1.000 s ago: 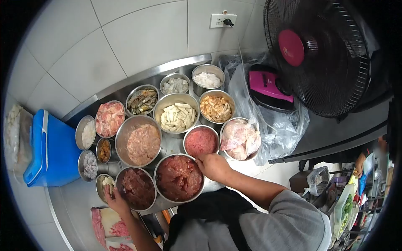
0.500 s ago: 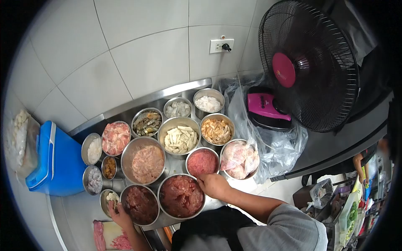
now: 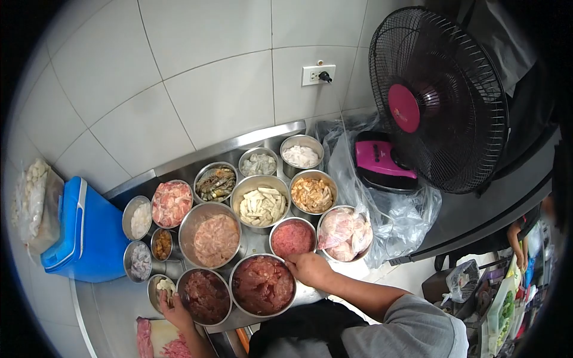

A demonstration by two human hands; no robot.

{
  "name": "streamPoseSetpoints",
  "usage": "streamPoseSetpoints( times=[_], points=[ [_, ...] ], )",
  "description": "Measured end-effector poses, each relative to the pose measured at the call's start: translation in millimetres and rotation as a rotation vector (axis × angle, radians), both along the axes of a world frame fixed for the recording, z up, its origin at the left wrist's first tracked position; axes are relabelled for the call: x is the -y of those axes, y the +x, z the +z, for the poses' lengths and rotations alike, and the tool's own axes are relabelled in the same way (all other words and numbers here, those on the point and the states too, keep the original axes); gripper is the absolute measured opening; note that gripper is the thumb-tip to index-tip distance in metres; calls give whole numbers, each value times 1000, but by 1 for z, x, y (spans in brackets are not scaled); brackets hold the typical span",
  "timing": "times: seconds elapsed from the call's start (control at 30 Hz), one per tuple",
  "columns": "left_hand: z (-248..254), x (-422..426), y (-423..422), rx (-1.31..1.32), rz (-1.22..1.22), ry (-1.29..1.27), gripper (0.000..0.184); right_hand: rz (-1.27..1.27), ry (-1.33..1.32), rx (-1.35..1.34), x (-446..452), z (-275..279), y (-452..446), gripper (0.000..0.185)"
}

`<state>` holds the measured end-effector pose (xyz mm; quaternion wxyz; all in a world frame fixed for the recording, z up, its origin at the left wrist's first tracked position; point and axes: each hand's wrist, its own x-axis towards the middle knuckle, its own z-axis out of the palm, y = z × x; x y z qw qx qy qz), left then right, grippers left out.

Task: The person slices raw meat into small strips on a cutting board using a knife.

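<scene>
My right hand (image 3: 311, 269) is closed on the rim of a large steel bowl of dark red meat (image 3: 263, 285), its fingertips near the smaller bowl of pink minced meat (image 3: 292, 238). At the lower left, my left hand (image 3: 175, 312) reaches over the edge of a small bowl with pale pieces (image 3: 165, 287). Its fingers touch the bowl's edge; whether they hold a piece is too small to tell. Beside it stands another bowl of dark red meat (image 3: 205, 296). Above these is a large bowl of light pink meat (image 3: 216, 240).
More steel bowls hold shrimp (image 3: 216, 184), pale strips (image 3: 262, 206) and chicken (image 3: 344, 234). A blue cooler (image 3: 89, 232) stands left, a black fan (image 3: 441, 101) right, beside plastic bags (image 3: 406, 221). A cutting board with meat (image 3: 164, 337) lies lower left. Another person's arm (image 3: 515, 241) shows far right.
The view has shifted, so the bowls and both hands appear lower and slightly to the right. My hands stay at the same bowls.
</scene>
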<state>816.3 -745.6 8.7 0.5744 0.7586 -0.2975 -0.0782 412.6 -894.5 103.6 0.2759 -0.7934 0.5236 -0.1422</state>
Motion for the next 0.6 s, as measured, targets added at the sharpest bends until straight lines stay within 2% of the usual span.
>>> streamPoseSetpoints(
  times=[0.6],
  points=[
    [-4,-2,3,-36,-27,-11,42,28,43,-33,3,7,-3,27]
  ],
)
